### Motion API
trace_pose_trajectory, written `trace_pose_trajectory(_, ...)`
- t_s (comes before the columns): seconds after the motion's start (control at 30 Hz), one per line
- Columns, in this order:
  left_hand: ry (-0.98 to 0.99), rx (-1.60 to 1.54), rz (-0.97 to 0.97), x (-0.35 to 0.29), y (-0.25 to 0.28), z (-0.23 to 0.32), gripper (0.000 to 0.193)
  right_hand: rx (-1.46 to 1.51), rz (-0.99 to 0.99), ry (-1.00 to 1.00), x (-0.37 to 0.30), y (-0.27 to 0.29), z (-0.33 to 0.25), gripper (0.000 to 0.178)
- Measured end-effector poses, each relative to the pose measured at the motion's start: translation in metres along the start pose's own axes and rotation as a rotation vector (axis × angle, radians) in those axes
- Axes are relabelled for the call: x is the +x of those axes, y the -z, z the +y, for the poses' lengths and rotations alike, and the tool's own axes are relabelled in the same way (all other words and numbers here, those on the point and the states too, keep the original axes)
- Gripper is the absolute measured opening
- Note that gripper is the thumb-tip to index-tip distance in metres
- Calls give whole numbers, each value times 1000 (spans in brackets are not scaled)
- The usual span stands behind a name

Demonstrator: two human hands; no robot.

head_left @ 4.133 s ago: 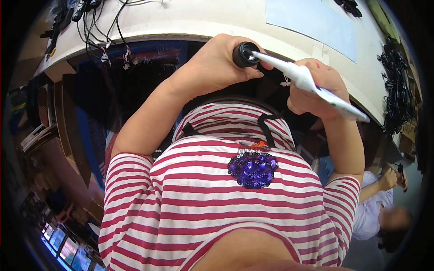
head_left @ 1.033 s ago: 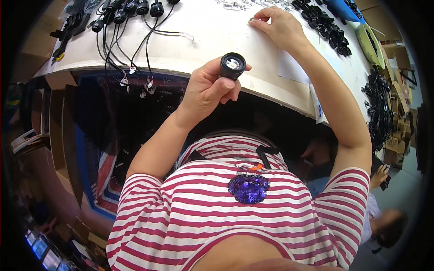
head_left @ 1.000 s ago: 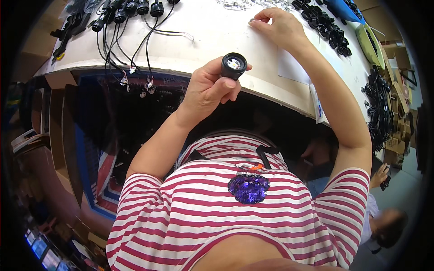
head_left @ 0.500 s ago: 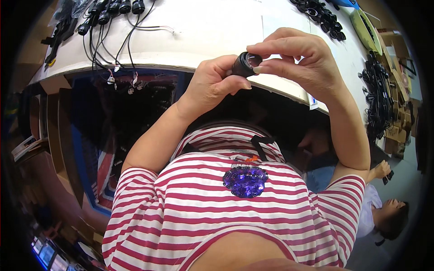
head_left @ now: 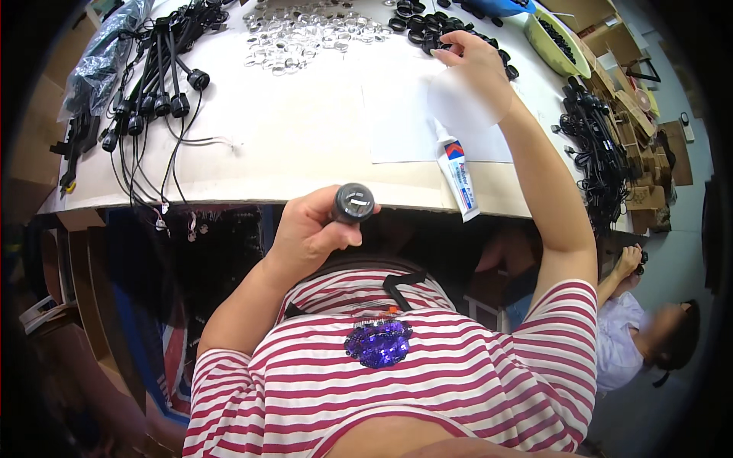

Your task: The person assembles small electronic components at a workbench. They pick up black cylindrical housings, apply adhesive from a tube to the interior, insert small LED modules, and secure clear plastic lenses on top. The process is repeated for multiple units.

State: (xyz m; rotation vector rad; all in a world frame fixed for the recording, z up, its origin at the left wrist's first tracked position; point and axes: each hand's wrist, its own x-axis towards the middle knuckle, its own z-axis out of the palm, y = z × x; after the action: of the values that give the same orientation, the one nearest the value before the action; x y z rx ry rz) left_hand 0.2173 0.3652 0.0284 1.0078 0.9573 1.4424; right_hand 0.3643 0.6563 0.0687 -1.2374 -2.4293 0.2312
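The left hand (head_left: 305, 237) grips a black cylindrical housing (head_left: 354, 203) between thumb and fingers, at the middle of the near edge of the work surface (head_left: 290, 160). The housing's round, glossy clear end faces up toward the camera; its long axis runs roughly along the line of sight, so its length is foreshortened, and fingers hide much of its side. The right hand (head_left: 477, 69) reaches to the near side of a pile of black rings (head_left: 416, 29), thumb and forefinger close together; whether they pinch a ring I cannot tell. A blurred patch covers its back. A white tube (head_left: 458, 179) lies across the near edge, nozzle toward the far side. Clear lenses (head_left: 305, 38) lie farther back, the group cut off at the top.
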Motion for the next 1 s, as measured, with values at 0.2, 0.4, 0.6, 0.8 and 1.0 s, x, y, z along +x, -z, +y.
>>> trace_pose_trajectory(0.2, 58, -55, 47, -6, 2, 10, 58, -234, -6, -36, 28, -21, 2, 33)
trace_pose_trajectory(0.4, 27, -44, 75, -12, 11, 10, 63, 763, -545, -275, -11, -1, -55, 14)
trace_pose_trajectory(0.6, 16, -81, -63, -21, 18, 13, 28, 927, -1077, -276, -37, -29, -100, 16)
trace_pose_trajectory(0.8, 12, 21, -30, -32, 29, 20, 26, 370, -561, 118, -38, -31, -108, 29)
trace_pose_trajectory(1.0, 26, 19, 86, -26, 23, 7, 23, 283, -380, 431, -63, -33, -119, 35)
